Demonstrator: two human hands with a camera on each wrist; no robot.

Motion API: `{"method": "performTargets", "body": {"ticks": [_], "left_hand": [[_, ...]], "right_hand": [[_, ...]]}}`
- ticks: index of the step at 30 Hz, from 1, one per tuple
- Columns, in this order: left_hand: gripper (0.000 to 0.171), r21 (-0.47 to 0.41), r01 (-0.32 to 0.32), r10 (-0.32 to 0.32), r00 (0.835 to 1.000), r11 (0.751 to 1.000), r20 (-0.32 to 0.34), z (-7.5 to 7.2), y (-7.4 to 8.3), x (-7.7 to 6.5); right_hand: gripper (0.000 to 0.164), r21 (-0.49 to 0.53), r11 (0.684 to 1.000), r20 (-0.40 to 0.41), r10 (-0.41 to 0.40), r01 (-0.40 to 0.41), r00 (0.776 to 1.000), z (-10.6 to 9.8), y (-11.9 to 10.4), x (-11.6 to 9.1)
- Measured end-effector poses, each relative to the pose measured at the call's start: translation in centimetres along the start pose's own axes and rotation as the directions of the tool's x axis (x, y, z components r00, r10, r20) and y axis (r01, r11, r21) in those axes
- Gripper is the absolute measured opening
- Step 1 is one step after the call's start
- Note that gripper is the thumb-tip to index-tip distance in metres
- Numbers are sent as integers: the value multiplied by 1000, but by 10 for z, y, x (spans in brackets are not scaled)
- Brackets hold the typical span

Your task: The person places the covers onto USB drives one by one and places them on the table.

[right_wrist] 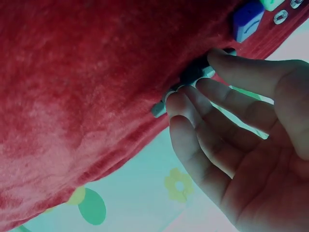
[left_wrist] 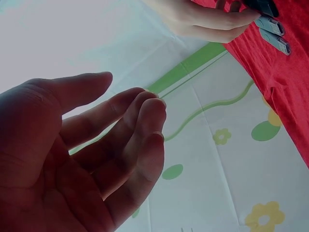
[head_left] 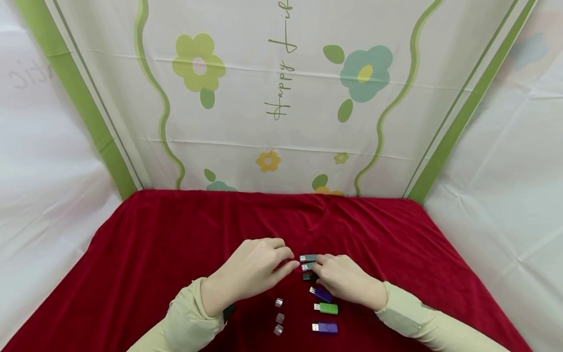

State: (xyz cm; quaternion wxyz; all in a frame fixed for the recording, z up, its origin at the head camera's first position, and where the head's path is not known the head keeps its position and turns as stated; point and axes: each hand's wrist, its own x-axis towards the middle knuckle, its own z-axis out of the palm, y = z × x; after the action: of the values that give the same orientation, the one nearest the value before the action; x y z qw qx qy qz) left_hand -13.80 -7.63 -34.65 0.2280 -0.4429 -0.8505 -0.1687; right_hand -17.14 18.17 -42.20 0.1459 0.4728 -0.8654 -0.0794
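My right hand (head_left: 345, 278) is low over a row of USB flash drives, its thumb and index finger on either side of a black USB flash drive (right_wrist: 193, 71). Its other fingertips rest by two grey USB flash drives (head_left: 309, 258), which lie parallel just beyond the black one. My left hand (head_left: 255, 266) hovers left of the row with its fingers loosely bent. Nothing sits between its thumb and fingers in the left wrist view. Nearer me lie a tilted blue USB flash drive (head_left: 322, 294), a green one (head_left: 329, 308) and a purple one (head_left: 327, 328), connectors pointing left.
Three small clear plastic pieces (head_left: 279, 318) form a short column left of the drives. Everything lies on a wrinkled red cloth (head_left: 176, 234). A white flowered curtain (head_left: 246, 117) hangs behind the table, with white fabric at both sides.
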Motion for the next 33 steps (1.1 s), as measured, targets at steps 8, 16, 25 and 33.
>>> {"method": "performTargets", "body": {"ticks": [8, 16, 25, 33], "left_hand": [[12, 16, 28, -29, 998, 999, 60, -1, 0, 0], [15, 9, 72, -72, 971, 997, 230, 0, 1, -1], [13, -2, 75, -71, 960, 997, 271, 4, 0, -3], [13, -3, 82, -78, 956, 997, 283, 4, 0, -4]], "right_hand": [[29, 120, 989, -51, 88, -81, 995, -22, 2, -3], [25, 229, 964, 127, 105, -132, 986, -34, -5, -5], [30, 214, 968, 193, 89, -131, 977, -28, -13, 0], [41, 183, 978, 178, 70, -103, 982, -22, -18, 4]]}}
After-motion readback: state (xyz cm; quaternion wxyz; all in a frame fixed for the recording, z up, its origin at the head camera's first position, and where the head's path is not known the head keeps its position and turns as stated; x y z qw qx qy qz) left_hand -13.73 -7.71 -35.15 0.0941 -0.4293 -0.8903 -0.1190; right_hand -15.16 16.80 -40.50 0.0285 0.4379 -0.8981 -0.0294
